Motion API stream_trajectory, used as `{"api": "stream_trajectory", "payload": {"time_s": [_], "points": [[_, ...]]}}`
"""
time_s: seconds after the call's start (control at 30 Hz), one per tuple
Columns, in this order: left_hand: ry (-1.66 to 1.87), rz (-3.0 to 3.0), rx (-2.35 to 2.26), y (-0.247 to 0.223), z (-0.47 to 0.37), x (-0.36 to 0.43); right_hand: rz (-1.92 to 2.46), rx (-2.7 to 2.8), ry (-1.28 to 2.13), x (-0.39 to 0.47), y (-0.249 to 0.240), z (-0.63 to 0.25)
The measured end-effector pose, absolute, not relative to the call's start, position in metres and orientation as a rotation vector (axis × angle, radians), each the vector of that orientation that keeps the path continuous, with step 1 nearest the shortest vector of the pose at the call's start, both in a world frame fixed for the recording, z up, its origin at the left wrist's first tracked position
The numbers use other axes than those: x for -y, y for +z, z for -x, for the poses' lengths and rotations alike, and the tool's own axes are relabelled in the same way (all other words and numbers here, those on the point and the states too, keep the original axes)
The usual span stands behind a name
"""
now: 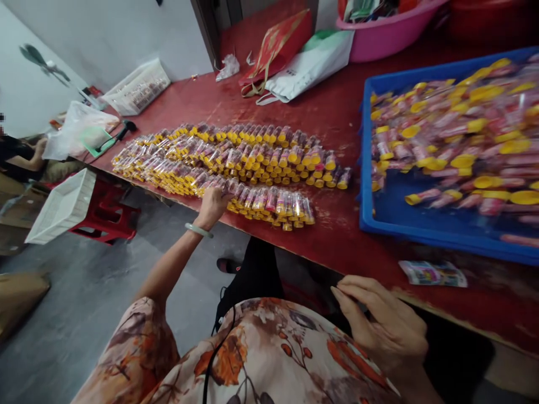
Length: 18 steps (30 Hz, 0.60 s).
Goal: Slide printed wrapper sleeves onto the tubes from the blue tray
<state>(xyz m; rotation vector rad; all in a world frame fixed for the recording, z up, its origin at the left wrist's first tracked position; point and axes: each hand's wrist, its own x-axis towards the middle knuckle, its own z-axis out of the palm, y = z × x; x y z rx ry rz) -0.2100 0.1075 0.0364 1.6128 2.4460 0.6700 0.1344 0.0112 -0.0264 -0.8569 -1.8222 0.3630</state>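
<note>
One long red counter (332, 118): carries nearly everything here, from a plastic-covered heap at the far left to a blue tray at the right.
Stacked tubes (269, 163): clear with yellow ends, laid side by side in layered rows along the counter; the front row ends nearer the body, short of the rows behind.
Blue tray (421, 233): heaped with loose tubes (463, 129) pointing every way; a patch of its bottom shows at the near left.
How far along: a large share lies in neat rows, I judge, and a large share lies unsorted in the tray; no count is possible.
Pink basin (379, 42): behind the tray, holding mixed items too cut off to name.
White crate (63, 202): on a red stool (105, 210) beside the counter, no contents visible.
White basket (138, 90): against the wall; contents unclear.
Bags: one red (290, 39), one white (311, 64), lying together.
Left hand (213, 205): on the front row, fingers bent over tubes; whether it grips any, I cannot tell.
Right hand (381, 320): loosely curled, apparently empty, near the counter edge.
Flat packet (433, 275): just in front of the tray.
</note>
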Motion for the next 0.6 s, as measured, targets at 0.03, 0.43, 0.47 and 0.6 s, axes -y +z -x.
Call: {"api": "stream_trajectory", "payload": {"time_s": [0.03,0.43,0.47,0.6], "points": [[0.657,-1.617,-2.454,0.035,0.208,-0.11,0.86,1.812,0.384,-0.012,-0.026,-0.135],[1.099,-1.525,-2.411,0.038,0.209,-0.097,0.915,1.885,0.321,-0.039,0.001,-0.16],[1.273,-1.412,-2.322,0.04,0.204,-0.091,0.95,1.911,0.209,-0.055,0.005,-0.172],[1.601,-0.769,-1.617,0.036,0.162,-0.068,1.258,2.123,-0.216,-0.146,0.011,-0.222]]}}
